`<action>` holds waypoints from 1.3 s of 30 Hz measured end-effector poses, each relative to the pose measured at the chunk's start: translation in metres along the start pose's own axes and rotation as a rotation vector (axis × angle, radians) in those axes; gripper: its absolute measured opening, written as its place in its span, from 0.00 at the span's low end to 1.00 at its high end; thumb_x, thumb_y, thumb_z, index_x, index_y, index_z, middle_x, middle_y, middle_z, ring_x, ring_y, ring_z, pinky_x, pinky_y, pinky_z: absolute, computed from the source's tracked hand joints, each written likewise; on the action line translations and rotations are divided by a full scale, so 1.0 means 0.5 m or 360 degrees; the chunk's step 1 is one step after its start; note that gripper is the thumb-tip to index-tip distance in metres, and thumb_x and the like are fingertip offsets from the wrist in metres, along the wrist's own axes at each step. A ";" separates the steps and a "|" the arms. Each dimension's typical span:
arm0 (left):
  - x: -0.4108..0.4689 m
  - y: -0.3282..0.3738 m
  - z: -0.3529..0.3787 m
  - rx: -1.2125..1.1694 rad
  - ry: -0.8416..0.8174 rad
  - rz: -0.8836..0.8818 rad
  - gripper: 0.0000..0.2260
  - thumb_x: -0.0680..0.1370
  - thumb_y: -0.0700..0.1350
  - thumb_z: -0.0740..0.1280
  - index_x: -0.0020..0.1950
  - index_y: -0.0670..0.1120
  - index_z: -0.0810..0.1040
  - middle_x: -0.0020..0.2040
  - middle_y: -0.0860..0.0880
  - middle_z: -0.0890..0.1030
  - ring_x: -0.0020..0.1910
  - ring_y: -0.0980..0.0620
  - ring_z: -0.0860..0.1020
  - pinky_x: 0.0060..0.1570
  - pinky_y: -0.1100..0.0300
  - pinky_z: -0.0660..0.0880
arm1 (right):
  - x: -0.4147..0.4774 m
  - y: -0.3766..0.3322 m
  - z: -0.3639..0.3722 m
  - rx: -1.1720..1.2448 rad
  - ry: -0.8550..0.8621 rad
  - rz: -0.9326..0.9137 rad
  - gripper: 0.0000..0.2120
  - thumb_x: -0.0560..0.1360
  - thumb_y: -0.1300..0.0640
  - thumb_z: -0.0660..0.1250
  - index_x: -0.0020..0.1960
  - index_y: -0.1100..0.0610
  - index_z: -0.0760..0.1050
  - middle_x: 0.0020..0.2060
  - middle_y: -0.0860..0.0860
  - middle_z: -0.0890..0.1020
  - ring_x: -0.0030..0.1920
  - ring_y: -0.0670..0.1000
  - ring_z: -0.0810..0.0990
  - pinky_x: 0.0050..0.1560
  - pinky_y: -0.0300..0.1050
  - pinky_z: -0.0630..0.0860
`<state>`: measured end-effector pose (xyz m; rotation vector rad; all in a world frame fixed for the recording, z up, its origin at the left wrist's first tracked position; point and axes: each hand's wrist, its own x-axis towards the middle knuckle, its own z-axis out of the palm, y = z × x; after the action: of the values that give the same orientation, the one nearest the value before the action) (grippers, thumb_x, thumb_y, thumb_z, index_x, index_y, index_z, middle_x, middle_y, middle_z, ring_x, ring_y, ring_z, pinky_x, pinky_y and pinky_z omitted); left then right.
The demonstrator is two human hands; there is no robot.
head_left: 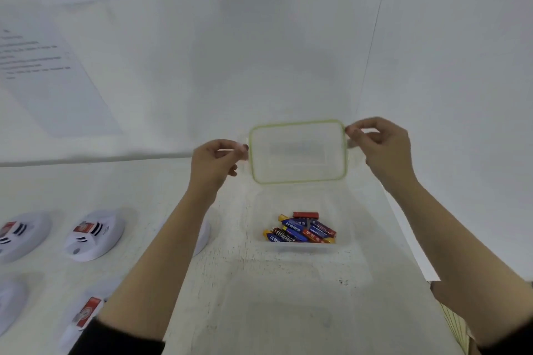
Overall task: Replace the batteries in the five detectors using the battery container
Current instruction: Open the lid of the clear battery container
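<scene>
Clear plastic edged with a green seal is what the lid (298, 153) is made of, and it is held lifted above the open battery container (300, 202), which is set on the white table (274, 297) straight ahead. The lid is pinched at both short ends. Its left tab is nipped between thumb and fingertips of the left hand (215, 161), its right tab likewise by the right hand (380, 147), with the other fingers curled. Loose batteries (300, 229) are heaped toward the container's near wall.

So light a pinch could probably be lost; the lid would then be dropped onto the batteries or knocked against the rim, and the light box could be shifted or tipped and cells scattered. If the lid is laid down leftward, the detectors (93, 235) could be nudged. Spent cells returned to the mixed heap could be confused with fresh ones.

One detector (204, 235) is largely covered by the left forearm. Two are cut off at the left edge, and another is partly hidden by the dark sleeve (121, 337). The lid's label is blurred, the container's walls are hard to trace, and the sheets (43, 66) on the wall cannot be read.
</scene>
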<state>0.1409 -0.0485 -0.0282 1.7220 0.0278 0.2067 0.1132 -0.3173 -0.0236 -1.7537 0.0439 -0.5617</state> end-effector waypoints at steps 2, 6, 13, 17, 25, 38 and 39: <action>0.040 -0.011 0.017 0.0055 0.0015 -0.0155 0.07 0.74 0.42 0.72 0.37 0.43 0.79 0.26 0.53 0.79 0.21 0.62 0.72 0.27 0.67 0.74 | 0.048 0.014 0.025 -0.0124 0.0052 0.0100 0.07 0.73 0.53 0.70 0.41 0.55 0.78 0.25 0.46 0.81 0.22 0.40 0.73 0.27 0.35 0.67; 0.102 -0.039 0.041 0.0014 -0.0034 -0.0472 0.06 0.74 0.36 0.71 0.37 0.41 0.79 0.33 0.45 0.78 0.24 0.57 0.75 0.26 0.69 0.76 | 0.115 0.072 0.065 -0.0270 -0.0102 0.0427 0.11 0.74 0.53 0.70 0.43 0.61 0.75 0.30 0.53 0.81 0.21 0.42 0.73 0.24 0.35 0.71; 0.122 -0.088 0.068 0.0110 -0.0127 -0.0607 0.08 0.72 0.28 0.69 0.37 0.39 0.77 0.34 0.44 0.77 0.31 0.51 0.75 0.26 0.69 0.77 | 0.101 0.151 0.074 -0.0426 -0.0150 0.0657 0.10 0.75 0.55 0.68 0.41 0.62 0.75 0.37 0.55 0.80 0.34 0.52 0.77 0.46 0.49 0.79; 0.122 -0.106 0.075 0.0240 -0.0095 -0.0570 0.06 0.73 0.31 0.69 0.48 0.37 0.78 0.36 0.45 0.77 0.32 0.52 0.75 0.29 0.65 0.78 | 0.088 0.160 0.071 -0.0373 -0.0159 0.0640 0.05 0.74 0.57 0.67 0.44 0.58 0.75 0.43 0.54 0.79 0.36 0.50 0.77 0.42 0.45 0.78; 0.004 -0.126 0.047 0.0362 -0.0038 -0.0234 0.05 0.77 0.39 0.66 0.48 0.48 0.81 0.47 0.48 0.83 0.46 0.50 0.80 0.52 0.54 0.78 | -0.024 0.126 0.033 -0.0378 -0.0153 0.0445 0.04 0.77 0.59 0.64 0.50 0.52 0.75 0.47 0.48 0.80 0.47 0.51 0.80 0.51 0.48 0.78; -0.187 -0.126 0.053 -0.0409 0.0071 -0.0418 0.11 0.81 0.38 0.61 0.55 0.48 0.81 0.49 0.57 0.83 0.49 0.62 0.81 0.51 0.66 0.77 | -0.212 0.095 0.049 0.0252 0.0044 0.0637 0.06 0.77 0.56 0.65 0.50 0.48 0.78 0.46 0.46 0.84 0.53 0.45 0.80 0.60 0.47 0.74; -0.191 -0.127 0.053 -0.0413 0.0080 -0.0411 0.11 0.81 0.38 0.61 0.55 0.49 0.80 0.50 0.56 0.83 0.51 0.60 0.80 0.54 0.64 0.76 | -0.213 0.095 0.052 0.0244 0.0049 0.0637 0.06 0.77 0.56 0.64 0.50 0.47 0.78 0.46 0.46 0.84 0.53 0.45 0.80 0.61 0.48 0.74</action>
<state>0.0574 -0.0769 -0.1060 1.4382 0.2492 0.0586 0.0422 -0.2722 -0.1082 -1.5325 0.3561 -0.2900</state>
